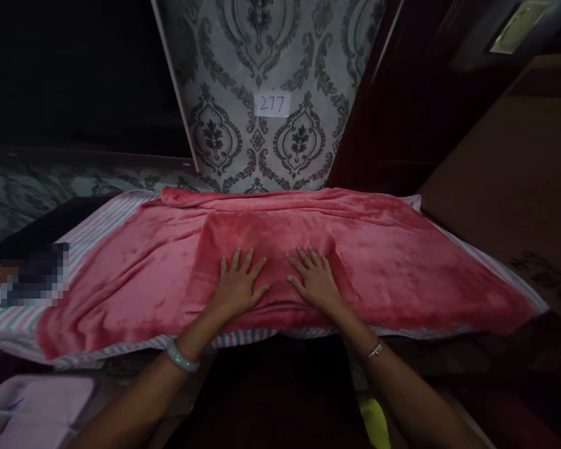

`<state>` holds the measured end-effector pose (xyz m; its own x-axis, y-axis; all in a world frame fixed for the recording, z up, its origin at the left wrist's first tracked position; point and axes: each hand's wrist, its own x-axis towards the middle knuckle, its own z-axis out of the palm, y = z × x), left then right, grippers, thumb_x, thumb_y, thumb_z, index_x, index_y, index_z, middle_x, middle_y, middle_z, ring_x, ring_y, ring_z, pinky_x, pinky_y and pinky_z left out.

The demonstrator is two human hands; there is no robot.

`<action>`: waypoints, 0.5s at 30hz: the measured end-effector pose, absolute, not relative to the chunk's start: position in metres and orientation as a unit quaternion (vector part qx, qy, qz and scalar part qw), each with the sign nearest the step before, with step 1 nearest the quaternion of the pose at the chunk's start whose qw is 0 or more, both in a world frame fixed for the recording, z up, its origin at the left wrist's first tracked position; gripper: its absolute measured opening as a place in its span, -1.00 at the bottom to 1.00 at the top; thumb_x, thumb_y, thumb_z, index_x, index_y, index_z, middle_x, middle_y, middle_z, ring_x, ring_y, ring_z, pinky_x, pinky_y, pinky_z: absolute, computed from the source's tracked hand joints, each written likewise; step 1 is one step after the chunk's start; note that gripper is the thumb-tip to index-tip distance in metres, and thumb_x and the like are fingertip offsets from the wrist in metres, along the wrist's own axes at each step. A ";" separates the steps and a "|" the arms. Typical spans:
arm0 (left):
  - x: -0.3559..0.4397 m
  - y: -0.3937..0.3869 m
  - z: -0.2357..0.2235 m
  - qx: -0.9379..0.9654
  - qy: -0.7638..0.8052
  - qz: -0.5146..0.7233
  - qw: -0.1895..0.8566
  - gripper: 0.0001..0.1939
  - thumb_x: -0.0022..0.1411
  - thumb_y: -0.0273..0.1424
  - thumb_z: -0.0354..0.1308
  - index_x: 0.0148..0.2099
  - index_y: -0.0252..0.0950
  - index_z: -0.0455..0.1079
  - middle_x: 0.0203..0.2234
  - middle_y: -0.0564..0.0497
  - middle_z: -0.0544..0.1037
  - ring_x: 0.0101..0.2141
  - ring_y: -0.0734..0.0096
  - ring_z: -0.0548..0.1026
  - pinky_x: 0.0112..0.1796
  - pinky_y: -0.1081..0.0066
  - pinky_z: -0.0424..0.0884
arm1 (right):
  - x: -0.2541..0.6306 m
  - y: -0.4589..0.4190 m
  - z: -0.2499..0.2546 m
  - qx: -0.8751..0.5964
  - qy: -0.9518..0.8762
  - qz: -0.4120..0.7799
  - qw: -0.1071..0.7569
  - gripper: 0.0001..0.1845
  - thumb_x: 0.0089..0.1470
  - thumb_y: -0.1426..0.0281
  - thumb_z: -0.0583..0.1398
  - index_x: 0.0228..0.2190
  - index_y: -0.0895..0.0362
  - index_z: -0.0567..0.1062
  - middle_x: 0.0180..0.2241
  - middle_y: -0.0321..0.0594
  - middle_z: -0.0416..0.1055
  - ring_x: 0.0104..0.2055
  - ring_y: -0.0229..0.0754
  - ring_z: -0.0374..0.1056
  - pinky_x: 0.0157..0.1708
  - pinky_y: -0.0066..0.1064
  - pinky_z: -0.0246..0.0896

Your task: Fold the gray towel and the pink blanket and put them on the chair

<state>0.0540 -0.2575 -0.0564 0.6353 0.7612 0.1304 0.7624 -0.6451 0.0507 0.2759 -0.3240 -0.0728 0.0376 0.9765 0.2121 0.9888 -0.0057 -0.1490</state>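
Observation:
A red plush blanket [393, 243] lies spread over a surface, with a folded rectangular section of the same plush in its middle. My left hand [237, 282] rests on the left part of that section, palm down and fingers spread. On its right part lies my right hand [314, 277], also flat with fingers apart. Neither hand grips anything. Wrinkles run along the blanket's left side, and a thick fold lies along its back edge. Beneath it a striped cloth [107, 218] shows at the sides and front.
Behind the blanket is a patterned wall with a paper label [272, 104] reading 277. A dark screen [84, 75] stands at the back left. To the right is a large cardboard box [514, 168]. A blurred-out patch covers something at the left end.

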 end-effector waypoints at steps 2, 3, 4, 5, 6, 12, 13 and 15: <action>0.055 -0.256 -0.056 -0.904 -0.421 -0.069 0.012 -0.34 0.38 -0.02 -0.02 0.44 -0.06 0.09 0.43 -0.13 0.03 0.40 -0.25 -0.07 0.28 -0.33 -0.10 | 0.274 -0.324 -0.070 -0.710 -0.691 -0.019 0.132 -0.38 0.33 0.08 0.06 0.34 -0.08 0.21 0.42 -0.18 -0.03 0.45 0.17 -0.19 0.36 0.17 -0.28; 0.054 -0.255 -0.055 -0.904 -0.422 -0.070 0.015 -0.34 0.38 -0.02 -0.03 0.44 -0.07 0.10 0.43 -0.13 0.05 0.39 -0.24 -0.05 0.28 -0.31 -0.10 | 0.273 -0.324 -0.068 -0.710 -0.691 -0.015 0.136 -0.38 0.33 0.08 0.06 0.34 -0.08 0.21 0.41 -0.18 -0.02 0.45 0.16 -0.19 0.36 0.15 -0.28; 0.054 -0.254 -0.053 -0.903 -0.423 -0.071 0.015 -0.35 0.39 -0.03 -0.04 0.44 -0.08 0.10 0.42 -0.13 0.06 0.39 -0.22 -0.03 0.28 -0.30 -0.09 | 0.272 -0.325 -0.066 -0.710 -0.690 -0.011 0.140 -0.39 0.33 0.09 0.07 0.34 -0.07 0.22 0.41 -0.18 -0.01 0.45 0.14 -0.18 0.37 0.13 -0.28; 0.053 -0.254 -0.051 -0.903 -0.424 -0.072 0.014 -0.36 0.40 -0.03 -0.05 0.44 -0.09 0.10 0.42 -0.12 0.07 0.39 -0.20 -0.02 0.28 -0.28 -0.07 | 0.272 -0.325 -0.064 -0.709 -0.690 -0.007 0.145 -0.39 0.33 0.11 0.07 0.34 -0.06 0.22 0.41 -0.18 0.01 0.45 0.12 -0.17 0.37 0.11 -0.27; 0.052 -0.254 -0.048 -0.903 -0.423 -0.072 0.010 -0.37 0.40 -0.05 -0.06 0.43 -0.09 0.11 0.42 -0.12 0.07 0.39 -0.18 -0.01 0.29 -0.25 -0.04 | 0.271 -0.326 -0.062 -0.708 -0.689 -0.003 0.152 -0.40 0.33 0.12 0.08 0.34 -0.06 0.22 0.40 -0.18 0.02 0.45 0.09 -0.16 0.37 0.08 -0.26; 0.020 -0.258 -0.035 -0.891 -0.451 -0.051 0.022 -0.44 0.40 -0.21 -0.07 0.38 -0.18 0.22 0.35 -0.14 0.25 0.35 -0.04 0.14 0.29 -0.18 0.02 | 0.292 -0.343 -0.062 -0.751 -0.635 0.000 0.181 -0.47 0.36 0.15 0.03 0.27 0.01 0.33 0.36 -0.11 0.13 0.43 0.07 -0.08 0.35 0.17 -0.24; 0.011 -0.260 -0.037 -0.880 -0.470 -0.055 0.036 -0.45 0.40 -0.22 -0.09 0.37 -0.20 0.24 0.34 -0.15 0.26 0.35 -0.05 0.14 0.28 -0.22 0.01 | 0.299 -0.348 -0.067 -0.765 -0.615 -0.004 0.191 -0.46 0.36 0.15 0.02 0.27 0.04 0.33 0.37 -0.09 0.11 0.43 0.09 -0.10 0.34 0.19 -0.22; -0.007 -0.263 -0.046 -0.856 -0.507 -0.082 0.055 -0.43 0.39 -0.23 -0.16 0.36 -0.25 0.25 0.35 -0.17 0.23 0.36 -0.05 0.12 0.25 -0.24 0.07 | 0.314 -0.356 -0.079 -0.780 -0.581 -0.002 0.232 -0.43 0.35 0.16 0.00 0.29 0.10 0.30 0.39 -0.05 0.05 0.42 0.10 -0.07 0.31 0.15 -0.10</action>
<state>-0.0066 -0.2628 -0.0462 0.4724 0.8591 0.1968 0.8773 -0.4797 -0.0118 0.3137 -0.3563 -0.0790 0.3245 0.9059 0.2721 0.9073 -0.2169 -0.3602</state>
